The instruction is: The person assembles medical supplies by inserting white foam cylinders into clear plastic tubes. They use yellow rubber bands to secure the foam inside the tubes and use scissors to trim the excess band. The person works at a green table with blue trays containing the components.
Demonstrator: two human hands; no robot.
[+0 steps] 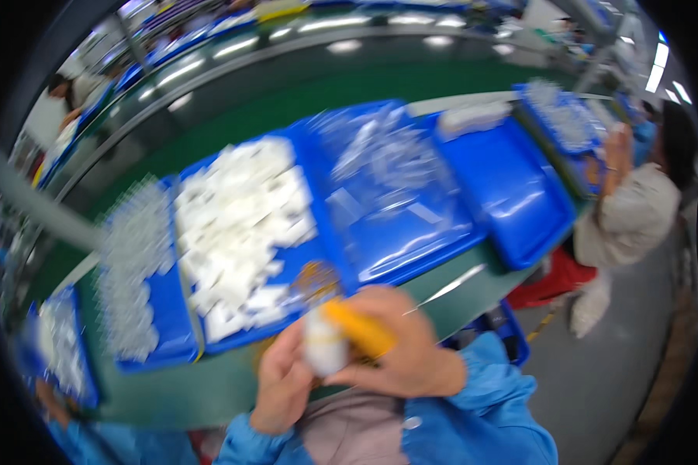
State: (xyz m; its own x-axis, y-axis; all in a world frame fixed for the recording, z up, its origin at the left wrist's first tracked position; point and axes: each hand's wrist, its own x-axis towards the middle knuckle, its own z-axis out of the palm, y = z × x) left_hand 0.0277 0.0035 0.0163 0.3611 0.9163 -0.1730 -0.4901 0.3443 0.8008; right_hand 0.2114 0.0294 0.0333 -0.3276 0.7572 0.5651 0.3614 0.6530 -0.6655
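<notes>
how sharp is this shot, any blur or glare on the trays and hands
Head view: motion blur smears everything, so the white parts and clear bags lose their outlines. Glare streaks sit on the empty blue tray, and ceiling lights mirror on the conveyor. Fisheye bends the table edge and blackens the corners. The left hand and right hand are soft around a white piece and yellow tool.

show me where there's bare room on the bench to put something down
Free: the green strip of bench between the blue trays' near edges and the left hand; the glossy blue tray far right looks bare. Crowded: the tray of white pieces, the clear-bag tray, and around the right hand.
</notes>
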